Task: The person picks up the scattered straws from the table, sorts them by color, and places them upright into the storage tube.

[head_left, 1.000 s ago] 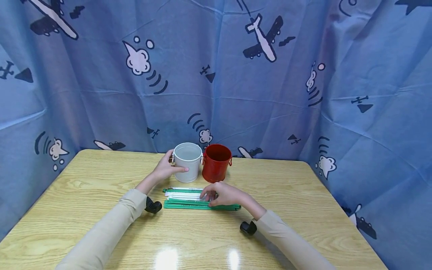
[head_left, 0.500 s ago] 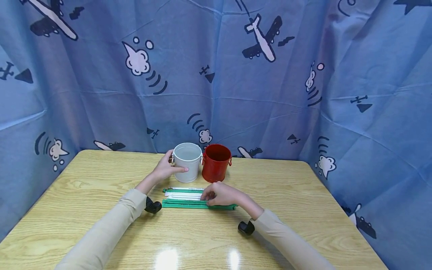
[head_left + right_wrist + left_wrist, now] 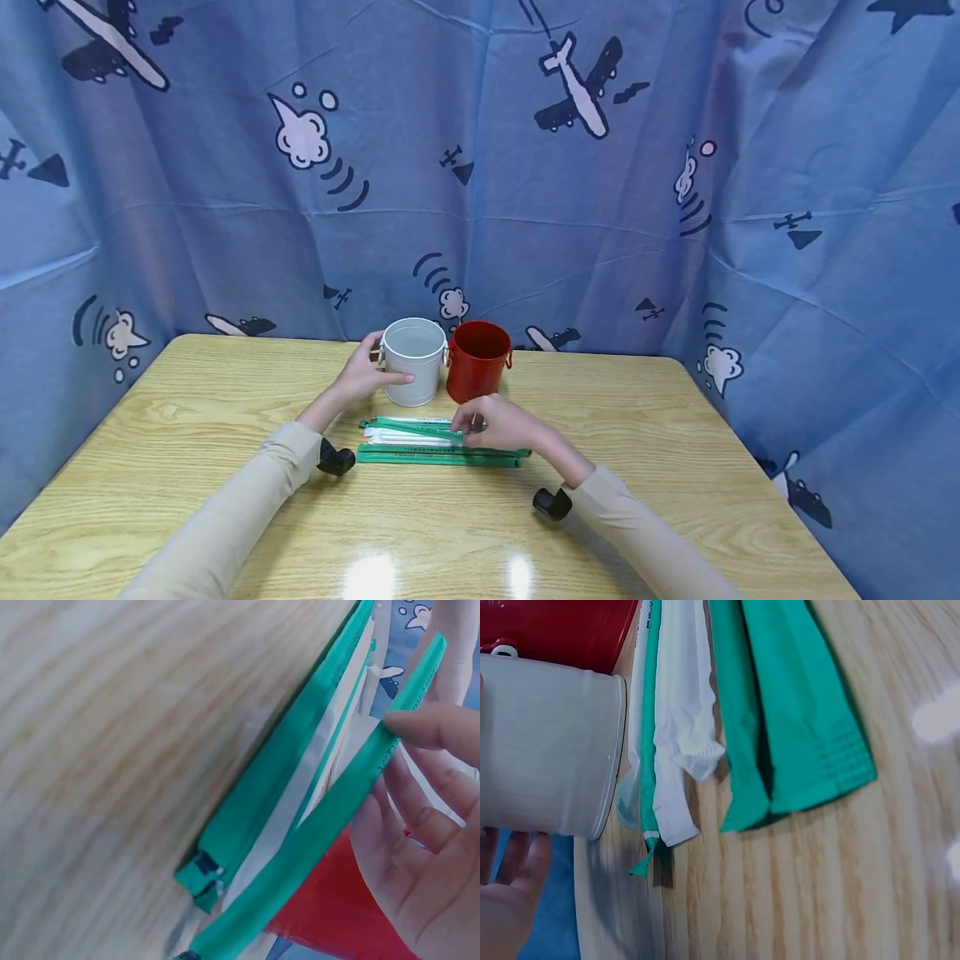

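My left hand [image 3: 365,373] holds a small white bucket [image 3: 415,375], its thumb across the front and its fingers at the far left side. With thumb and fingers, my right hand [image 3: 504,422] pinches a green paper-wrapped straw [image 3: 311,836], which is lifted at a slant over the others in the right wrist view. Below the buckets lies a row of wrapped straws: green ones [image 3: 435,457] at the near side, white ones [image 3: 679,712] in the middle, and a thin green one [image 3: 650,750] nearer the white bucket.
A red bucket [image 3: 477,367] stands directly right of the white one, both near the back of the wooden table [image 3: 247,392]. Behind the table hangs a blue curtain [image 3: 390,250] with airplane prints. Black wrist cameras sit on both wrists.
My right hand has closed on a green straw among the near ones and raised it slightly, away from me. The left hand stays on the white bucket.
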`<state>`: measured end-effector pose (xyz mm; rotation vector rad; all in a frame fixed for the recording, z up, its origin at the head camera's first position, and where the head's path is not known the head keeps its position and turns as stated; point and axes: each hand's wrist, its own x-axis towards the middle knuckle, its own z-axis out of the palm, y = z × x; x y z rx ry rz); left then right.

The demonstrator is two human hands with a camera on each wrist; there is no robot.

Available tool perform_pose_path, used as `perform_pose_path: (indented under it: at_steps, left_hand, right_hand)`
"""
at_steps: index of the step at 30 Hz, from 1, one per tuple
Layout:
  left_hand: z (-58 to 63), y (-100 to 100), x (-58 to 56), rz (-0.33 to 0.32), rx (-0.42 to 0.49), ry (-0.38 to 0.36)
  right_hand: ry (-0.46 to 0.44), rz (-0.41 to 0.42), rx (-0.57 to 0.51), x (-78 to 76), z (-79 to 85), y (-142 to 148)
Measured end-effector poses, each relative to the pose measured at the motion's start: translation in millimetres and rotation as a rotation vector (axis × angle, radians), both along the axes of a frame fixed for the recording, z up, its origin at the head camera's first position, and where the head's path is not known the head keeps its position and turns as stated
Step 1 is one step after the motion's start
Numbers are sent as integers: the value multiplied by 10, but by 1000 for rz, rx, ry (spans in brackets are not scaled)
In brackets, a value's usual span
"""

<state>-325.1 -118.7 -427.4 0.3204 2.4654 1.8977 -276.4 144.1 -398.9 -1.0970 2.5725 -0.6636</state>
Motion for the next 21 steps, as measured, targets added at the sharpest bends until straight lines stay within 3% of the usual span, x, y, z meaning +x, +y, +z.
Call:
perform_pose_path:
  at_steps: [7,14,21]
  left_hand:
    - [-38,-39,-8,-13,25,-2]
    - [-21,-46,48,-17,34,62]
    - [-42,-36,7,-24,47,34]
  right_hand:
    - [18,-16,-50,10,63,16]
    - [47,-79,-121,-8,115,20]
    - [67,-139,-190,-22,182,-5]
